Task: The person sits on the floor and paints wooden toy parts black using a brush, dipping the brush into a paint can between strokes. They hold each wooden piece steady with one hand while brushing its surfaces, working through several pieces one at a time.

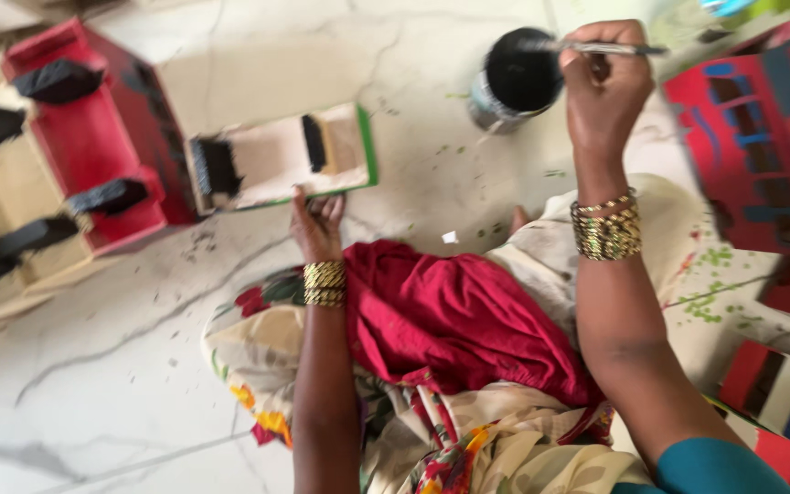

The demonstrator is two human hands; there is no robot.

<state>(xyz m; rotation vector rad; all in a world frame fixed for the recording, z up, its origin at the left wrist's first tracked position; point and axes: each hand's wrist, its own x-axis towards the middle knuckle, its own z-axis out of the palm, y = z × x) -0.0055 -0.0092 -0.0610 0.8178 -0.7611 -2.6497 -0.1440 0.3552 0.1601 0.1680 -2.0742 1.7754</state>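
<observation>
While resting on the white floor [93,384], w/ a red box [107,128] at its left, flat wood piece w/ green edge [281,160] pinched by left hand [317,227], fingers shut on its near edge. Right hand [605,87] reaching fwd, gripping thin brush [596,48] over black paint pot [516,78].

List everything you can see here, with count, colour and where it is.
Paint pot: one, black inside, top centre on floor.
Brush: one, silvery, over the pot.
Wooden piece: one, pale with green edge and black patches, centre.
Red toy truck: one, black wheels, left.
Painted toy: one, red and blue, right.
Red cloth: one, on lap.
Left hand: steadies the wooden piece.
Right hand: holds the brush.
</observation>
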